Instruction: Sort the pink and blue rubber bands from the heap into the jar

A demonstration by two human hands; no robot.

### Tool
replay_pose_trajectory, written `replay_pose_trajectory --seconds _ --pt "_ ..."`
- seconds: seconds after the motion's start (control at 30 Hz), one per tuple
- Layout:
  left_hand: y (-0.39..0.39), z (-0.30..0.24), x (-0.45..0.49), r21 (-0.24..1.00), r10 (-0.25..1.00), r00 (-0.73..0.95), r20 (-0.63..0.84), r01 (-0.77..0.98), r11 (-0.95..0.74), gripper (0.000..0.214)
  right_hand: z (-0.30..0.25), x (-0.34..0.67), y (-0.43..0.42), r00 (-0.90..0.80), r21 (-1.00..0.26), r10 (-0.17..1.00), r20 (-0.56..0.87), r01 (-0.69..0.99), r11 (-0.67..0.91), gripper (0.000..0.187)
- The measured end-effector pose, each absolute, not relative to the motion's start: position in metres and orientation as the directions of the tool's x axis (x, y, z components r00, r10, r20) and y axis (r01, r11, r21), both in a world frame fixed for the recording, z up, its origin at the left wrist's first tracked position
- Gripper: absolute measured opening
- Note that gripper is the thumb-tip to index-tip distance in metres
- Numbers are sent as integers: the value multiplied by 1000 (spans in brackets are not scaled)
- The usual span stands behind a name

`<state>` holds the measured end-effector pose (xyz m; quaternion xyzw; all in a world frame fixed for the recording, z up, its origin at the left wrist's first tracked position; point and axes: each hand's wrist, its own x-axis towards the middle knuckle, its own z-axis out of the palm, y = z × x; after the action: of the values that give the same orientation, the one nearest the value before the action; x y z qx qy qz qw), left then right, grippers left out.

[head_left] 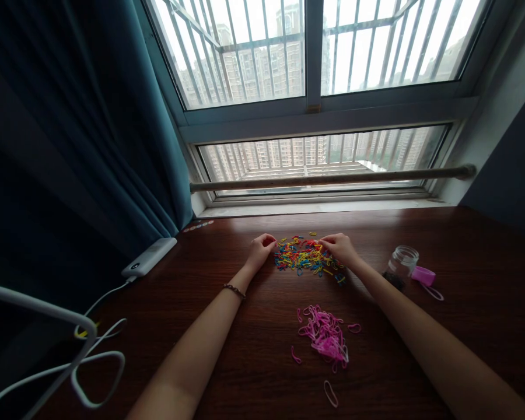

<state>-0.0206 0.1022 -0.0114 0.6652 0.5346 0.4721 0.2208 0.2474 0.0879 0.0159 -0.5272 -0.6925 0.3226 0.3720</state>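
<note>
A spread of small red, yellow and blue rubber bands [304, 256] lies on the brown table between my two hands. My left hand [261, 249] is at the pile's left edge, fingers curled and tips pinched together; whatever they hold is too small to make out. At the upper right of the same pile, my right hand [340, 247] reaches in with thumb and fingertips closed among red and yellow bands. I cannot tell what is between those fingertips. Nearer to me, a separate heap of pink rubber bands [326, 335] lies between my forearms, several bands loose around it.
On the right are a clear glass jar [403, 260], dark small items [392, 281] beside it and a pink lid [423, 275] with a loop. A white power bank [149, 256] with a cable lies left by the blue curtain [157, 146]. A barred window backs the table.
</note>
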Motion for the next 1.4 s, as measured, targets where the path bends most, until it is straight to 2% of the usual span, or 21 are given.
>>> replay_pose_trajectory --seconds 0.1,0.17,0.23,0.3,0.33,0.37,0.43,0.53,0.6,0.7,0.8,0.9,1.0,1.13,1.23,1.3,1.4 --pt "103 -10 -21 848 932 -43 361 430 -309 23 39 248 75 -320 -882 947 32 436 177 27" --pt "103 -10 -22 880 939 -42 342 365 -305 25 56 249 62 -546 -910 829 -117 394 131 28" --pt "104 -9 -22 906 945 -46 324 303 -296 26 69 248 48 -761 -892 550 -344 448 61 29" --pt "104 -9 -22 929 953 -70 294 254 -268 29 75 246 37 -804 -833 265 -532 553 5 35" --pt "103 -9 -22 940 957 -86 276 232 -250 31 75 245 34 -792 -809 198 -577 587 -9 36" --pt "103 -8 -22 950 961 -105 257 211 -231 33 72 243 34 -785 -803 203 -586 596 -16 36" --pt "100 -5 -22 967 967 -127 219 165 -197 36 63 240 41 -775 -838 384 -501 546 7 32" --pt "91 6 -16 983 985 -22 169 77 -167 35 42 238 60 -616 -864 769 -167 468 187 27" --pt "80 17 -5 988 977 162 138 48 -148 31 30 238 71 -435 -793 895 96 510 333 25" --pt "59 35 19 979 862 503 63 135 -151 26 17 240 78 -330 -634 874 355 603 485 20" --pt "36 46 45 930 586 796 -153 316 -187 25 10 240 78 -412 -475 794 448 642 601 21" --pt "20 47 62 871 422 876 -233 381 -309 24 5 238 77 -516 -347 726 454 648 678 27" --pt "13 46 67 810 364 900 -242 393 -435 25 -1 235 76 -561 -278 732 387 686 672 33" --pt "17 50 64 774 406 892 -201 398 -492 29 -5 234 76 -548 -243 778 307 745 621 35" --pt "29 52 57 774 533 840 -99 401 -489 29 -5 235 77 -539 -257 782 313 745 616 31" --pt "42 47 51 777 679 734 10 422 -467 30 -4 236 78 -519 -278 789 329 745 607 28" --pt "63 32 38 788 881 435 185 470 -397 32 -3 238 80 -475 -329 814 333 751 573 25"
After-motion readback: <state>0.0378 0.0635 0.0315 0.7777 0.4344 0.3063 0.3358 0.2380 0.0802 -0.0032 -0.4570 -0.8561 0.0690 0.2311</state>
